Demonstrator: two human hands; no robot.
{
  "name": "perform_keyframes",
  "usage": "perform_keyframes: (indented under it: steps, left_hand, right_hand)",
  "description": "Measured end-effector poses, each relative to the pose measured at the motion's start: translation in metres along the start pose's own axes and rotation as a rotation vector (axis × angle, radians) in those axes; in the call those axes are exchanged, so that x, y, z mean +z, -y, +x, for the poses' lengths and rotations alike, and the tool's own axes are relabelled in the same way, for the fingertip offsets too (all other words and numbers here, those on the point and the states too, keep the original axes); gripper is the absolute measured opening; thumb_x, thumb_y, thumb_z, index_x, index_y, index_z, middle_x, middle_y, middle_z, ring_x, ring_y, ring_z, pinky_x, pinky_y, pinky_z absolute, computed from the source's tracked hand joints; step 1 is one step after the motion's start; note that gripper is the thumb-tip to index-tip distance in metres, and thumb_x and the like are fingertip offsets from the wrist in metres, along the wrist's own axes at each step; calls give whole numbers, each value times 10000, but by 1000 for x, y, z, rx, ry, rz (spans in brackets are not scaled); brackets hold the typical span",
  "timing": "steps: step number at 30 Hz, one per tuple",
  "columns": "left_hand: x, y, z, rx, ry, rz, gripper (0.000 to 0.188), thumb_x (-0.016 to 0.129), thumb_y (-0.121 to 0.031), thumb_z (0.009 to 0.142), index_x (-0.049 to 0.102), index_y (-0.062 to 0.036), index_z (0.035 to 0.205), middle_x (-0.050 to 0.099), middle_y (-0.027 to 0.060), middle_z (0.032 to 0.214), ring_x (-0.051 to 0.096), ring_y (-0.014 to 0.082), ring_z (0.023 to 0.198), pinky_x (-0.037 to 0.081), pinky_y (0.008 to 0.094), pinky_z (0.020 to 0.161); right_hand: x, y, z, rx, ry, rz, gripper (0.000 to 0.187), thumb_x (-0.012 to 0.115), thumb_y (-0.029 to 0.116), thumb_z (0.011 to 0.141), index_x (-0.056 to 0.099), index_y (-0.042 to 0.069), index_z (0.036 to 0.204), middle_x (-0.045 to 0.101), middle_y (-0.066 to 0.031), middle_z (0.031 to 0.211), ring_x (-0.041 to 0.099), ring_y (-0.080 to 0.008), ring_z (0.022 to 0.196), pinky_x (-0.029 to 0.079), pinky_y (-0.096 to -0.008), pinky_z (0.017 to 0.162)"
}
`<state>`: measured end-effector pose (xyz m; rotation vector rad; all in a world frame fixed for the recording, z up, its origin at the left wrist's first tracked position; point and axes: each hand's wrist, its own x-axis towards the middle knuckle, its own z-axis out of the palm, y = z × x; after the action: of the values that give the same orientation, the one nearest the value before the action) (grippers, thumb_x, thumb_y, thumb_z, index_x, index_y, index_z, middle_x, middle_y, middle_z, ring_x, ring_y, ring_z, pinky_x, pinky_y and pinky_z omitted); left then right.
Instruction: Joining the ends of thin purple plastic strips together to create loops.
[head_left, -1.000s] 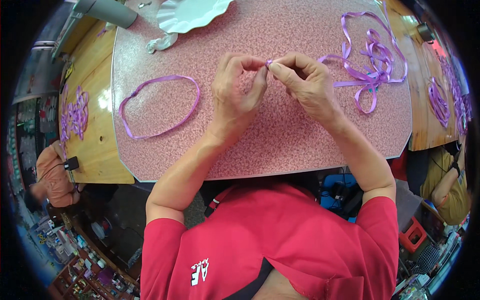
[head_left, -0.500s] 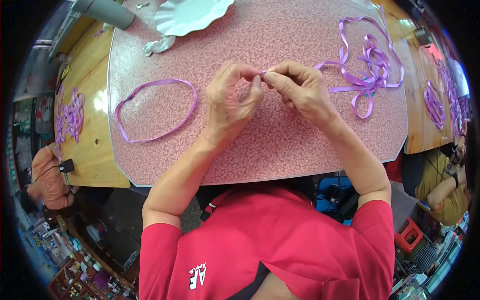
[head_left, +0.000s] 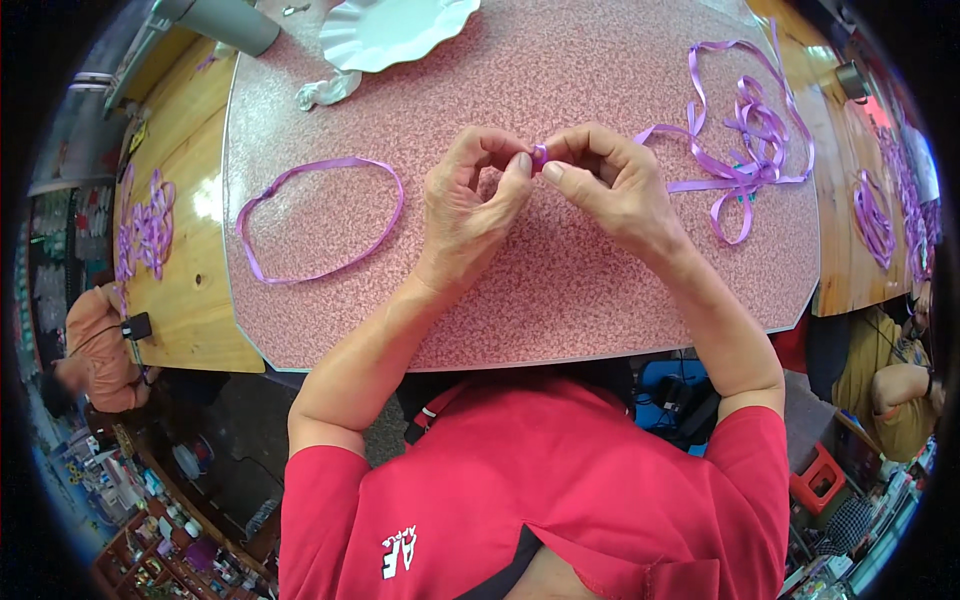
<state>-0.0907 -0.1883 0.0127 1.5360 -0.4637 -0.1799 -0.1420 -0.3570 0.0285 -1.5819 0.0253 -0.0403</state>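
Observation:
My left hand (head_left: pixel 470 205) and my right hand (head_left: pixel 620 190) meet over the middle of the table, fingertips pinched together. Between them a short piece of purple ribbon (head_left: pixel 540 154) stands up in a small loop. The rest of that piece is hidden by my fingers. More ribbon comes out from behind my right hand and joins a loose purple ribbon pile (head_left: pixel 748 178) on the right, where a bit of green shows. To the left of my left hand lies one large ring of purple ribbon (head_left: pixel 345 163), flat, with a small join on its upper left.
A pink speckled table (head_left: pixel 520 320) is in front of me. Toward its far left are a white scalloped plate (head_left: pixel 400 35), a crumpled white wrapper (head_left: pixel 328 90) and a grey tumbler (head_left: pixel 225 25). Wooden tables with purple ribbons flank it; a person sits at either side.
The ribbon between my fingertips now stands up as a small loop, where before only a sliver showed. Both hands stay nearly in place, still pinching.

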Motion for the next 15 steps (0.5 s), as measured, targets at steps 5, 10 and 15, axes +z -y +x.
perform_keyframes:
  steps: [5, 10, 15]
  left_hand:
    - [-2, 0, -2, -4, 14, -10, 54, 610, -41, 919, 586, -26, 966, 611, -13, 817, 508, 16, 690, 406, 178, 574]
    - [-3, -1, -1, -11, 25, -35, 55, 574, -40, 927, 567, -16, 976, 605, 1, 796, 522, 28, 676, 416, 189, 572]
    - [-1, -1, 0, 16, 42, -86, 78, 539, -18, 924, 556, -11, 999, 604, 30, 845, 533, 28, 717, 431, 185, 604]
  right_hand:
    - [2, 0, -1, -109, -32, -195, 163, 680, 68, 904, 652, 4, 1050, 631, -5, 917, 544, -32, 792, 438, -180, 660]
    - [2, 6, -2, -184, -65, -304, 132, 684, 65, 899, 683, 9, 1019, 615, 13, 868, 511, -26, 741, 407, -178, 628]
    - [1, 6, -2, -176, -101, -288, 125, 713, 104, 889, 730, 41, 996, 587, 48, 811, 463, -17, 684, 341, -193, 568]
